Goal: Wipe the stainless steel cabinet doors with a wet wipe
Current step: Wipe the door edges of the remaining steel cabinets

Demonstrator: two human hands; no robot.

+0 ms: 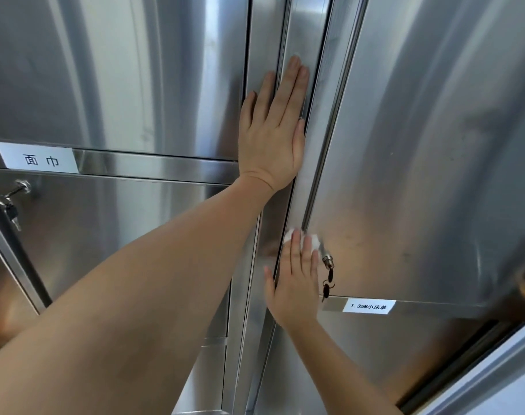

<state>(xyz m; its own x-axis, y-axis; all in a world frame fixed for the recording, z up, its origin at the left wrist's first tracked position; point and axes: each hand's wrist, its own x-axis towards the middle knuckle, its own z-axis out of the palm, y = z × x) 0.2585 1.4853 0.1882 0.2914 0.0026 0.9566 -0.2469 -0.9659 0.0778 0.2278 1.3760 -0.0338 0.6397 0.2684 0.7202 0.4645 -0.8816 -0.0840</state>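
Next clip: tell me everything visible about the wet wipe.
The wet wipe is a small white crumpled wad, soft and cloth-like, mostly hidden under the right hand. Only two bits show past the straight fingertips. The flat hand presses it against the steel where the central vertical strip meets the right cabinet door, just above and left of a lock with dangling keys. Whether it is damp cannot be told.

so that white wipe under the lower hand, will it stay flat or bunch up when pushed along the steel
The wipe already looks crumpled, poking out past the right hand fingertips, so it is probably limp and apt to bunch. Pressed under straight fingers, it would likely slide easily on the smooth steel door.
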